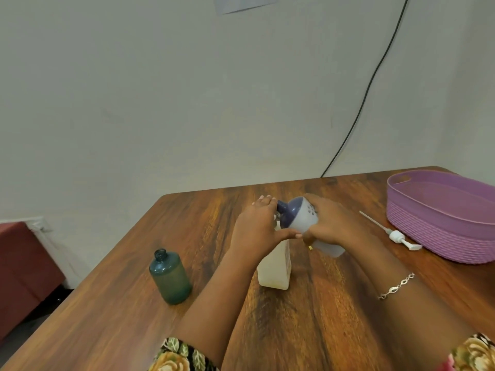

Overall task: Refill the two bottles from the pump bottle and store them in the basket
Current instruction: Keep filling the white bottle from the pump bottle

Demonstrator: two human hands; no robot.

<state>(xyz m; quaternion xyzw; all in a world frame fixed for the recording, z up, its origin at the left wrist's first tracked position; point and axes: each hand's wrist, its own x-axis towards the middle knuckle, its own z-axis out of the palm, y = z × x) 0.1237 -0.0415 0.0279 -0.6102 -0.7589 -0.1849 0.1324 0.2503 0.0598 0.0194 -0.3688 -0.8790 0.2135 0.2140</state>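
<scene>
The counter (pixel 334 303) shows open wood along its near and left edges, with the basket (pixel 442 226) at its far right corner. At the middle, the right hand (pixel 332 223) grips the tilted pump bottle (pixel 302 218), and the left hand (pixel 257 226) wraps the top of the upright pale bottle (pixel 276 266). The green bottle (pixel 170 277) stands uncapped, apart on the left. The pump (pixel 396 235) lies beside the basket.

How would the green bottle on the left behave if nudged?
The green bottle stands upright on a base as wide as its body, so it would probably slide rather than tip. Its neck is uncapped, so any contents could spill if it toppled. Its round body would then likely roll.
</scene>
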